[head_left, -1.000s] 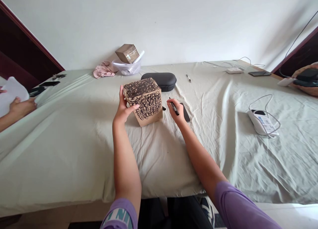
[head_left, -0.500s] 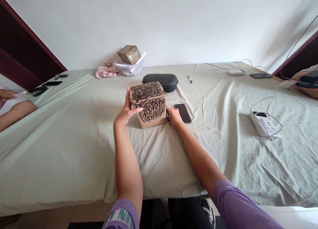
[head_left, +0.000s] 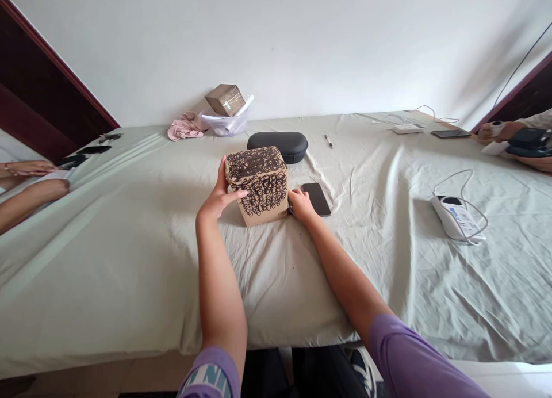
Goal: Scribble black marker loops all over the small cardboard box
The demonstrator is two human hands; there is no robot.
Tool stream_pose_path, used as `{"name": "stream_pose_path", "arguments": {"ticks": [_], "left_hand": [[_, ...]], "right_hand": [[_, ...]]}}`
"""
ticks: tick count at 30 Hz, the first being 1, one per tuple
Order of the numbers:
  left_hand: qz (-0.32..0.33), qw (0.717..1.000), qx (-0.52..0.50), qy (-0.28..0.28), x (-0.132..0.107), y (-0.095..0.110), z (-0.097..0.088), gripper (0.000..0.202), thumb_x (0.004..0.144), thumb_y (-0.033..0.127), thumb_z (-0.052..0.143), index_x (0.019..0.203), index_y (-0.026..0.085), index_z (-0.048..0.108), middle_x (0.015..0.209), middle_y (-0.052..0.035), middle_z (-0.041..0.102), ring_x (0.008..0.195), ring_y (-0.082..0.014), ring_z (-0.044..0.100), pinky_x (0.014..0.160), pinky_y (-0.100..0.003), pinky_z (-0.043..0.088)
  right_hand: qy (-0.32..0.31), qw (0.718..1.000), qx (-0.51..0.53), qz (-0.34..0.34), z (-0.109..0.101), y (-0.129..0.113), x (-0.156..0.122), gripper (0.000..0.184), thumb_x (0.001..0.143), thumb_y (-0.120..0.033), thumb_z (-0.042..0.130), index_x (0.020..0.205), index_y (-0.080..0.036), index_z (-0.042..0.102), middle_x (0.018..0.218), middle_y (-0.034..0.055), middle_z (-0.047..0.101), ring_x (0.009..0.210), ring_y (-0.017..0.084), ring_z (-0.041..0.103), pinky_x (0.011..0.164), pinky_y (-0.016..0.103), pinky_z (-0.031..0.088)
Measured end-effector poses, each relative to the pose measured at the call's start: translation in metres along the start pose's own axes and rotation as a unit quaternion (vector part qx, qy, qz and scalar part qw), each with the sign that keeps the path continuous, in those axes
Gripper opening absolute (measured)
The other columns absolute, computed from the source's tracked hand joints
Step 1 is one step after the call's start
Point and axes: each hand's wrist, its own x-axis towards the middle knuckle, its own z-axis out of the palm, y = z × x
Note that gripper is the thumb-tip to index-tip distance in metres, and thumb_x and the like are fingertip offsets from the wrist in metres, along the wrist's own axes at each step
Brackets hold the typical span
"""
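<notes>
Surface: I see one tabletop [head_left: 129, 231] draped in a pale green-grey sheet, creased all over, running wall to wall
Room: plain white wall behind, dark wood trim at both sides
Box in hand: one cardboard box [head_left: 259, 182] scribbled with black loops on its top and near face, sitting on the sheet at the middle
Left hand [head_left: 221, 194]: curled round the box's left edge, thumb across the near face, gripping it
Right hand [head_left: 302, 205]: closed round a black marker [head_left: 290, 205], pressed against the box's lower right corner; only a short dark stub of the marker shows
Phones: I count three, one dark phone [head_left: 317, 198] just beside my right hand, one at the far right corner [head_left: 451, 133], one at the far left [head_left: 92, 149]
Cases: one black oval case [head_left: 278, 144] just behind the box
Far wall: one smaller taped box [head_left: 225, 99] resting on a clear tub [head_left: 224, 125], one pink cloth [head_left: 186, 127] beside it
Pens: one lying past the case [head_left: 328, 141]
White devices with cables: two, one to my right [head_left: 455, 217], one far back [head_left: 405, 129]
Other people: arms at the left edge [head_left: 30, 191] and hands at the right edge [head_left: 517, 142]
</notes>
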Motion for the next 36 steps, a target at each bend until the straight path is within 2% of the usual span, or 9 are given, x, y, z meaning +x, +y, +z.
{"name": "stream_pose_path", "arguments": {"ticks": [8, 13, 16, 18, 20, 22, 26, 31, 36], "left_hand": [[-0.033, 0.999, -0.001, -0.008, 0.000, 0.003, 0.004, 0.141, 0.073, 0.042, 0.093, 0.174, 0.044, -0.007, 0.186, -0.0076, 0.011, 0.171, -0.0356, 0.018, 0.137, -0.055, 0.022], [-0.003, 0.994, 0.106, 0.037, 0.004, 0.031, 0.010, 0.143, 0.065, 0.050, 0.101, 0.174, 0.043, 0.010, 0.185, -0.0100, 0.004, 0.172, -0.0413, 0.003, 0.137, -0.063, 0.013], [0.149, 0.959, 0.156, 0.186, 0.001, 0.075, 0.034, 0.108, 0.073, 0.059, 0.095, 0.164, 0.040, 0.040, 0.173, -0.0116, 0.035, 0.164, -0.0388, 0.029, 0.130, -0.056, 0.033], [0.219, 0.936, 0.113, 0.252, -0.007, 0.108, 0.059, 0.061, 0.094, 0.064, 0.075, 0.145, 0.032, 0.062, 0.124, -0.0102, 0.069, 0.121, -0.0285, 0.066, 0.105, -0.044, 0.054], [0.204, 0.956, 0.082, 0.193, -0.018, 0.135, 0.083, 0.043, 0.105, 0.063, 0.059, 0.118, 0.026, 0.074, 0.081, -0.0030, 0.066, 0.082, -0.0200, 0.068, 0.081, -0.034, 0.056], [0.165, 0.973, 0.085, 0.137, -0.028, 0.151, 0.099, 0.033, 0.100, 0.056, 0.070, 0.103, 0.024, 0.076, 0.074, -0.0008, 0.064, 0.070, -0.0166, 0.064, 0.068, -0.029, 0.051], [0.148, 0.985, 0.053, 0.075, -0.032, 0.154, 0.100, 0.018, 0.097, 0.041, 0.078, 0.097, 0.022, 0.077, 0.081, -0.0017, 0.072, 0.071, -0.0153, 0.068, 0.066, -0.027, 0.053], [0.165, 0.976, -0.054, 0.135, -0.018, 0.139, 0.081, 0.016, 0.096, 0.039, 0.078, 0.097, 0.023, 0.077, 0.073, 0.0001, 0.071, 0.061, -0.0127, 0.065, 0.060, -0.024, 0.054], [0.162, 0.977, -0.055, 0.124, -0.018, 0.138, 0.079, 0.014, 0.096, 0.037, 0.078, 0.097, 0.022, 0.077, 0.074, 0.0009, 0.070, 0.060, -0.0109, 0.063, 0.060, -0.023, 0.054]], "right_hand": [[0.138, 0.982, 0.127, 0.005, -0.019, 0.002, -0.005, 0.048, 0.087, -0.014, 0.047, 0.134, -0.020, 0.052, 0.125, 0.0117, 0.071, 0.106, 0.023, 0.066, 0.097, 0.034, 0.050], [0.356, 0.846, 0.384, -0.103, -0.079, -0.025, -0.002, 0.034, 0.093, -0.023, 0.052, 0.124, -0.031, 0.041, 0.124, 0.0048, 0.058, 0.098, 0.018, 0.068, 0.092, 0.037, 0.056], [0.359, 0.812, 0.409, -0.210, -0.111, -0.062, -0.011, 0.043, 0.093, -0.027, 0.061, 0.128, -0.036, 0.038, 0.125, 0.0028, 0.053, 0.099, 0.017, 0.069, 0.085, 0.035, 0.057], [0.347, 0.820, 0.375, -0.257, -0.122, -0.087, -0.021, 0.047, 0.093, -0.026, 0.065, 0.131, -0.035, 0.039, 0.122, 0.0036, 0.055, 0.103, 0.020, 0.066, 0.078, 0.035, 0.057], [0.340, 0.834, 0.327, -0.286, -0.127, -0.107, -0.032, 0.048, 0.094, -0.020, 0.065, 0.134, -0.035, 0.042, 0.118, 0.0040, 0.057, 0.104, 0.021, 0.064, 0.077, 0.036, 0.057], [0.340, 0.842, 0.283, -0.310, -0.128, -0.118, -0.040, 0.047, 0.096, -0.014, 0.062, 0.135, -0.034, 0.044, 0.113, 0.0035, 0.057, 0.100, 0.021, 0.062, 0.078, 0.037, 0.058], [0.340, 0.855, 0.232, -0.317, -0.131, -0.121, -0.045, 0.040, 0.100, -0.024, 0.063, 0.136, -0.030, 0.051, 0.116, 0.0052, 0.061, 0.104, 0.022, 0.064, 0.086, 0.040, 0.060], [0.356, 0.821, 0.401, -0.196, -0.141, -0.114, -0.046, 0.046, 0.106, -0.063, 0.046, 0.126, -0.027, 0.065, 0.089, 0.0038, 0.063, 0.083, 0.022, 0.068, 0.080, 0.041, 0.059], [0.294, 0.746, 0.582, -0.137, -0.150, -0.117, -0.049, 0.023, 0.096, -0.048, 0.057, 0.091, -0.025, 0.059, 0.070, -0.0031, 0.050, 0.052, 0.011, 0.045, 0.051, 0.029, 0.043]]}}
